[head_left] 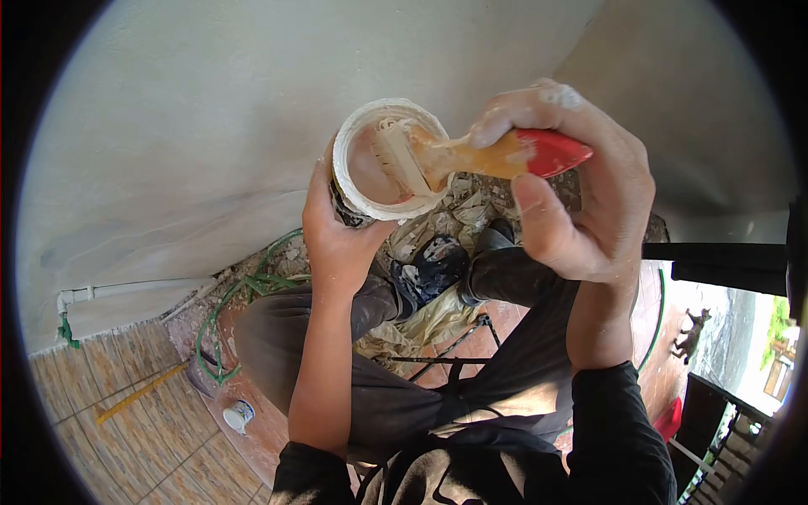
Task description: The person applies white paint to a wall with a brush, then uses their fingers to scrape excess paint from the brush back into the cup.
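Note:
A round paint tub [343, 160] with a paint-crusted white rim is held up in front of the wall, tilted so that its inside faces me. My left hand [337, 240] wraps around its lower left side. Pale paint lies inside. My right hand [589, 194] grips a paintbrush [497, 158] by its yellow handle with a red tip, fingers above and thumb below. The brush's bristle end is inside the tub, against the right part of the rim, coated in pale paint. Dried paint spots a knuckle of the right hand.
A pale wall [210, 109] rises ahead. Crumpled plastic sheeting [412, 332] lies under my feet. A green hose [210, 337] curls at left, near a white pipe [126, 289]. A small white cup [239, 415] stands on the floor. A cat [692, 335] is at the right.

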The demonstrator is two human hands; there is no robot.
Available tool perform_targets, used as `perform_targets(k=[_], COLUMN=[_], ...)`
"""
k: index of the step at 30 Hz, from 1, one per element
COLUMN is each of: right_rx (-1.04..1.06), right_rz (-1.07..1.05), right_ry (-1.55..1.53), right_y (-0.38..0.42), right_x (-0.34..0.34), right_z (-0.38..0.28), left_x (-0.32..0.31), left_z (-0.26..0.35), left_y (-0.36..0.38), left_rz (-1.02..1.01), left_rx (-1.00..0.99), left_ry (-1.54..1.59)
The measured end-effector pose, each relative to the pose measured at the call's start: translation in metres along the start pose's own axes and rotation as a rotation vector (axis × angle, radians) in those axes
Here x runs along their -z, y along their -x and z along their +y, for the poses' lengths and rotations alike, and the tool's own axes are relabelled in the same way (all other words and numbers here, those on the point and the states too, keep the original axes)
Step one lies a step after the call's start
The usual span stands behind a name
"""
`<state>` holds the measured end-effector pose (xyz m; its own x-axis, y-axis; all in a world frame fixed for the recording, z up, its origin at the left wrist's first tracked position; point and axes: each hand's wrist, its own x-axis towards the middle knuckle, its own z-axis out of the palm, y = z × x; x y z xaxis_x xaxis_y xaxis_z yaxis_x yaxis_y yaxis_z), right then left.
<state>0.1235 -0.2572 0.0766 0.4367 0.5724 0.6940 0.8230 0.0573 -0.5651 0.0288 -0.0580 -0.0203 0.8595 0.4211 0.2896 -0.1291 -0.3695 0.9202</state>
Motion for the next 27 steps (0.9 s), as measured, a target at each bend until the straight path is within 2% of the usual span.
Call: perform_targets(k=[5,7,11,12,13,16,18,21,27], right_rx=[-0.007,-0.125,-0.142,-0.133,-0.133,-0.249,-0.357,-0.435,-0.419], right_rz=[0.201,0.321,0.402,0.429,0.429,0.468,0.434,0.434,0.469], right_ry=[-0.045,-0.078,-0.093,-0.104,-0.104,-0.203,-0.36,-0.435,-0.457], right_y=[0.003,0.005,0.004,0.003,0.004,0.007,0.004,0.001,0.002], right_x=[0.002,0.004,0.009,0.01,0.011,0.014,0.012,0.006,0.005], right_z=[0.001,-0.003,0.002,0.004,0.006,0.011,0.015,0.02,0.023], left_x=[0.002,0.002,0.0,0.0,-0.001,-0.001,-0.001,-0.002,-0.002], left_z=[-0.004,-0.005,0.001,0.003,0.004,0.005,0.0,-0.007,-0.007], left_y=[-0.002,-0.001,-0.001,-0.001,0.0,0.0,0.001,0.002,0.004], left_rz=[0.009,0.024,-0.013,-0.003,0.008,0.015,0.006,-0.014,-0.082], left_rx=[0.089,0.185,0.174,0.236,0.299,0.314,0.287,0.243,0.259], left_ry=[0.187,0.384,0.377,0.452,0.527,0.584,0.52,0.457,0.555])
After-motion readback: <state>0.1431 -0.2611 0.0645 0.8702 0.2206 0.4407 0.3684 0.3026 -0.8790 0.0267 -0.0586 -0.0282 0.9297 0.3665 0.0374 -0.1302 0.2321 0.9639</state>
